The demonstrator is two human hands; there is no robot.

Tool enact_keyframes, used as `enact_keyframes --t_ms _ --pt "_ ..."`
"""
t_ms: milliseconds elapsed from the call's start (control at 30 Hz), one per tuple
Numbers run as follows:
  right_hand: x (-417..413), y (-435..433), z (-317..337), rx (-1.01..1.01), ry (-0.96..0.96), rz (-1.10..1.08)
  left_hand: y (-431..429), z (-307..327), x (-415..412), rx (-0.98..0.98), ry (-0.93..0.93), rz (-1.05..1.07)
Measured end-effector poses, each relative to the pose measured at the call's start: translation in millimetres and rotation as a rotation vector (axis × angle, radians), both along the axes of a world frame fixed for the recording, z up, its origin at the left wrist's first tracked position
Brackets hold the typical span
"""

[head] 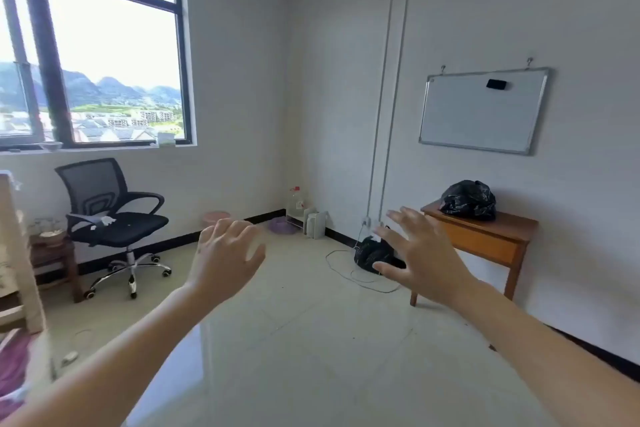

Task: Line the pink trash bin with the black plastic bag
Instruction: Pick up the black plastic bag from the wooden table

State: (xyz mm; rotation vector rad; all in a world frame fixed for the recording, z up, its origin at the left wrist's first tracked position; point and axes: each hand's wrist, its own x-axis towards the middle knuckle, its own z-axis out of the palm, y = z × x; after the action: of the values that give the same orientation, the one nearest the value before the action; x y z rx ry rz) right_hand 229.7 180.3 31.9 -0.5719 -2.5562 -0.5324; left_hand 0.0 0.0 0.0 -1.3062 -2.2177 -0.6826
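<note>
Both hands (225, 253) (422, 260) spread, empty | black bag (468, 200) crumpled on desk (485, 236)

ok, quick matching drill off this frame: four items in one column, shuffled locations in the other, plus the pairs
Items:
1. black plastic bag
2. pink trash bin
3. office chair
4. whiteboard

Places:
A. hanging on the right wall
B. on the wooden table
C. on the floor by the far wall, beyond the left hand
D. under the window

Pairs: 1-B, 2-C, 3-D, 4-A

Both hands are empty; the right hand is spread open.
</note>
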Motion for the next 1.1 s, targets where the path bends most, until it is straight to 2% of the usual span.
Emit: enact_keyframes --t_ms 100,233,367,633,833,1100 --pt "-6 25 -34 -0.001 -0.015 0.015 30 -29 -7 -0.056 -0.025 -0.045" --pt "11 68 -56 -0.028 -0.091 -0.135 84 -60 -5 -0.086 -0.082 -0.116" --pt "31 125 -62 -0.125 -0.086 -0.23 159 -66 10 -0.078 -0.119 -0.217" --pt "66 270 -69 -0.132 -0.076 -0.287 339 -63 45 -0.086 -0.124 -0.327" --pt "60 377 -76 -0.333 -0.002 -0.224 434 -83 41 -0.111 -0.194 -0.276" --pt "30 500 -107 -0.397 -0.149 -0.239 542 -113 -18 -0.157 -0.315 -0.152"
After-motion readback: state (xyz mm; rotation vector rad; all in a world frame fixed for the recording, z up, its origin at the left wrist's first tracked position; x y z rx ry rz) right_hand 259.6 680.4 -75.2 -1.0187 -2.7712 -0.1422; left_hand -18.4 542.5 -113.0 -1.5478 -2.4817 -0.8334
